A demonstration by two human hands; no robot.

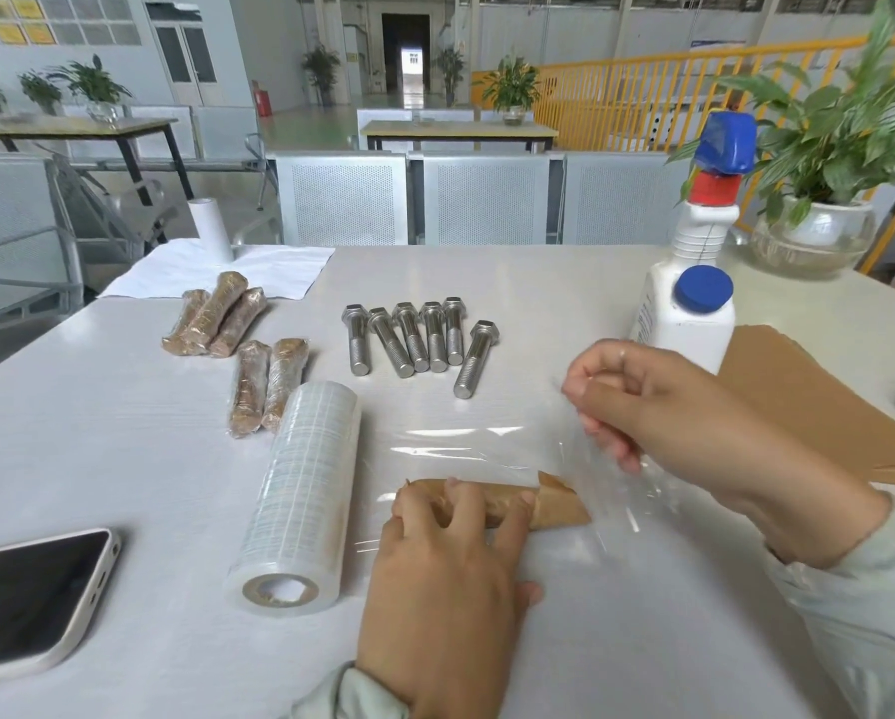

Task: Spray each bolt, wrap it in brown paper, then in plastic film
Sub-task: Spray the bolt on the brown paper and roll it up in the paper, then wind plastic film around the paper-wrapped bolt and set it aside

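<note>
I see the left hand (448, 568) pressing extended fingers onto the paper-wrapped bolt (549, 503) on the table (123, 459). The right hand (658, 407) pinches the plastic film (466, 448), lifting its edge.

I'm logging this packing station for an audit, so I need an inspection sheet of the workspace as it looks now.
Surface: white table, with a white sheet at its far edge.
Job's things: six bare bolts; five wrapped bolts; film roll lying on its side; paper-wrapped bolt on a pulled-out film sheet; spray bottle; brown paper.
Clutter: phone face up, near left; white roll at the far edge.
Grips: left hand presses the paper-wrapped bolt down; right hand pinches the film's edge.
Cables: nothing seen.
Surroundings: potted plant, metal benches, yellow railing.
</note>
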